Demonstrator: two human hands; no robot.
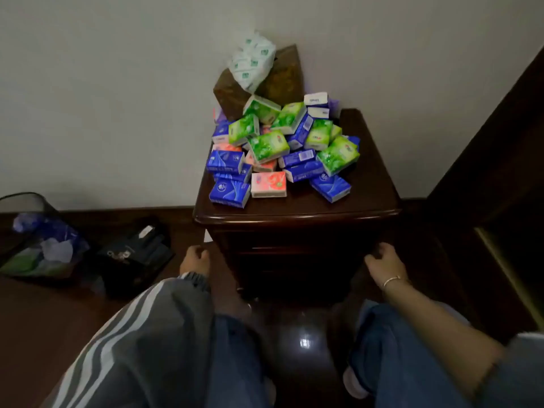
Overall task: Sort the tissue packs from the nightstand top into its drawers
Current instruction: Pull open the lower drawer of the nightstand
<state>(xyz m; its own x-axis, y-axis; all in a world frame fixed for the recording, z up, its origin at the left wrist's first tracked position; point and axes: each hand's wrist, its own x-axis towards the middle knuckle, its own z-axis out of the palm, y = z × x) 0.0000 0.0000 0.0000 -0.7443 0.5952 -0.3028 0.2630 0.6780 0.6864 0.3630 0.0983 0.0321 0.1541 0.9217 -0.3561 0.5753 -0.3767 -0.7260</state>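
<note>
- The tissue packs (282,148), green, blue and pink, lie in a loose heap on the top of the nightstand (297,213). They cover its rear and middle, and the bare wood shows along its front edge.
- At the nightstand's rear left corner a brown tissue box (232,95) stands tilted against the wall, with a white-and-green soft pack (253,63) resting on it.
- The drawer fronts (294,248) below the top sit flush and dark.
- The left hand (194,257) is at the nightstand's front left corner, at drawer height. Its fingers are curled, but whether they grip the edge cannot be told in the dim light.
- The right hand (382,260), with a thin bracelet (393,280) on its wrist, is at the front right corner, its fingers curled in the same way. Whether it has hold of anything is just as unclear.
- On the floor left of the nightstand sits a black box (135,254), and further left a mesh wastebasket (35,237) holds crumpled wrappers.
</note>
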